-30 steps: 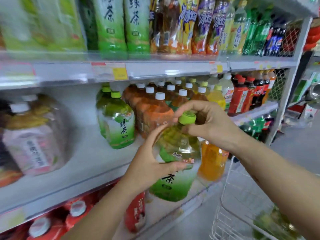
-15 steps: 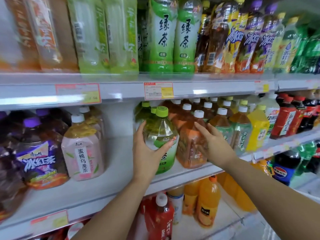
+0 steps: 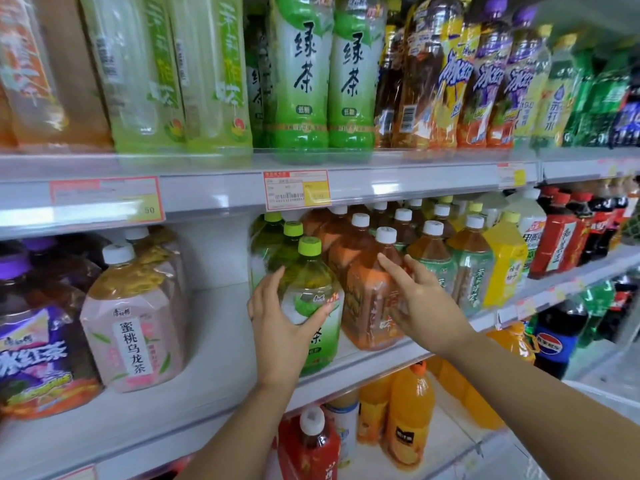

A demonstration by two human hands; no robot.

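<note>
A large green tea bottle [image 3: 311,271] with a lime-green cap stands at the front edge of the middle shelf [image 3: 363,372], with two more like it behind. My left hand [image 3: 280,327] holds its lower body, fingers on the left side and thumb across the label. My right hand [image 3: 422,306] has straight fingers that touch the side of the neighbouring orange-brown tea bottle [image 3: 367,299], which has a white cap.
A pink peach oolong bottle [image 3: 133,327] and a purple-labelled bottle [image 3: 34,341] stand further left, with bare shelf between them and the green tea. Tall bottles fill the upper shelf [image 3: 214,192]. Orange juice bottles [image 3: 408,410] stand on the shelf below.
The green tea bottle went from in front of the shelf, held by both hands, onto the middle shelf. My right hand left its cap and moved to the orange-brown bottle.
</note>
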